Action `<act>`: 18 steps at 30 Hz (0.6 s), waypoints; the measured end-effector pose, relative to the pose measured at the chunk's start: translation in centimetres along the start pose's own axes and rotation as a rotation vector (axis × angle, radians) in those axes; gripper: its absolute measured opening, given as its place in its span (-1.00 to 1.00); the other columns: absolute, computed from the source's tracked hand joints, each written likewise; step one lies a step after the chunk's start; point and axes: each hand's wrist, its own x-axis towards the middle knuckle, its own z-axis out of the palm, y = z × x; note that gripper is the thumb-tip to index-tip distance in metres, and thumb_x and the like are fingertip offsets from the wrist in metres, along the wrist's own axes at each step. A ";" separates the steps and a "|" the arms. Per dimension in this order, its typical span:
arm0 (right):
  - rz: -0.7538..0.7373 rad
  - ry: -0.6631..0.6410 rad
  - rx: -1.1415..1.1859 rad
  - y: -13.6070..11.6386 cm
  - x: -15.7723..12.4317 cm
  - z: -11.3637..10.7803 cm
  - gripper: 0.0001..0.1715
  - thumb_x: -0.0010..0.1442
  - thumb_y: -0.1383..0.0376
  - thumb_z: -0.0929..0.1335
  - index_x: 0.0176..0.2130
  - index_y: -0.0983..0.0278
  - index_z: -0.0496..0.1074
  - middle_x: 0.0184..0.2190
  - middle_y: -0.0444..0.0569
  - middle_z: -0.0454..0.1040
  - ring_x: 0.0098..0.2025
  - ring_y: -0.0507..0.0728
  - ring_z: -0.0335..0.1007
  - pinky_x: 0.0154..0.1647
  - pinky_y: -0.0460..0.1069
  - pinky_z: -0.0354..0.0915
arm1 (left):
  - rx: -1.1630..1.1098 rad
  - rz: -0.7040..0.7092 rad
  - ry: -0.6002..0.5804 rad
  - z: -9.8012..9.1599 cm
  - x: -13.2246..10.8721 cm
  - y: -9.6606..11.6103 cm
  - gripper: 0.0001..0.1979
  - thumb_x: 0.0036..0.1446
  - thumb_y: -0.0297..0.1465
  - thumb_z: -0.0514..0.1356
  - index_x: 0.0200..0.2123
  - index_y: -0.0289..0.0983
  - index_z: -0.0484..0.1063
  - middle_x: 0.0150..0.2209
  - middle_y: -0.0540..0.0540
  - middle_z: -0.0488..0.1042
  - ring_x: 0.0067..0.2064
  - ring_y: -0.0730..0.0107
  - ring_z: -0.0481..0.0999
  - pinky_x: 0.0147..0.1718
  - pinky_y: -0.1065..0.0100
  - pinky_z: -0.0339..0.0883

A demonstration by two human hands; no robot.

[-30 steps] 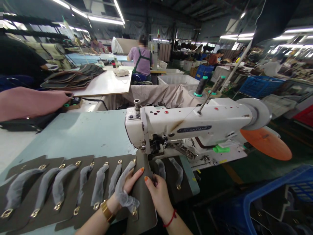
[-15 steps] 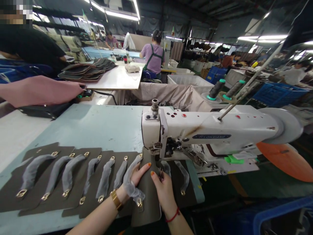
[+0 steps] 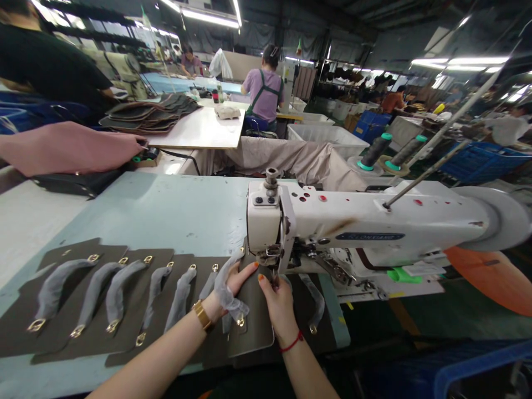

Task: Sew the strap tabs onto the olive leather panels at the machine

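My left hand lies flat on an olive-brown leather panel under the needle of a white sewing machine, fingers stretched out beside the panel's wrapped handle. My right hand presses the same panel just right of the needle, fingers curled on its surface. Both hands sit close to the presser foot. A gold bracelet is on my left wrist, a red cord on my right.
Several matching panels with wrapped handles and gold buckles overlap in a row on the pale blue table. A pink-sleeved arm of another person reaches in at left. Thread cones stand behind the machine. Blue crates stand lower right.
The panel and both my hands have slid forward toward the needle, and more of the panel now lies under the machine head. The camera has shifted slightly.
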 end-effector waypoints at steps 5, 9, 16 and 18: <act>0.012 0.044 -0.032 -0.5 1.0 0.3 -0.64 0.11 0.08 0.39 -0.29 0.33 0.55 -0.35 0.04 0.58 -0.27 0.22 0.49 -0.33 -0.04 0.35 | 0.011 0.015 -0.014 -0.2 0.8 0.6 -0.46 -0.02 -0.12 0.30 -0.02 -0.31 0.43 -0.03 -0.26 0.53 -0.05 -0.05 0.53 -0.08 0.11 0.41; 0.024 0.049 -0.026 -0.1 1.5 0.7 -0.61 0.11 0.04 0.38 -0.30 0.32 0.54 -0.36 0.03 0.58 -0.28 0.21 0.49 -0.35 -0.05 0.34 | 0.037 0.028 -0.026 -0.6 1.7 1.0 -0.42 -0.05 -0.11 0.31 0.00 -0.31 0.43 -0.08 -0.25 0.55 -0.06 -0.05 0.53 -0.09 0.11 0.41; -0.011 0.071 -0.063 0.6 1.8 0.5 -0.58 0.13 0.01 0.35 -0.33 0.33 0.52 -0.40 0.01 0.56 -0.32 0.18 0.46 -0.40 -0.08 0.29 | 0.061 -0.089 -0.073 -1.7 1.9 2.1 -0.56 -0.10 -0.15 0.35 -0.15 -0.23 0.53 -0.15 -0.21 0.57 -0.05 -0.08 0.52 -0.06 0.11 0.39; -0.030 0.100 -0.097 0.5 2.0 0.0 -0.56 0.12 0.00 0.34 -0.39 0.35 0.51 -0.44 0.02 0.54 -0.37 0.16 0.43 -0.45 -0.10 0.24 | 0.067 -0.184 -0.105 -2.1 1.8 2.3 -0.59 -0.12 -0.15 0.36 -0.22 -0.27 0.55 -0.22 -0.25 0.58 -0.10 -0.10 0.54 -0.09 0.06 0.41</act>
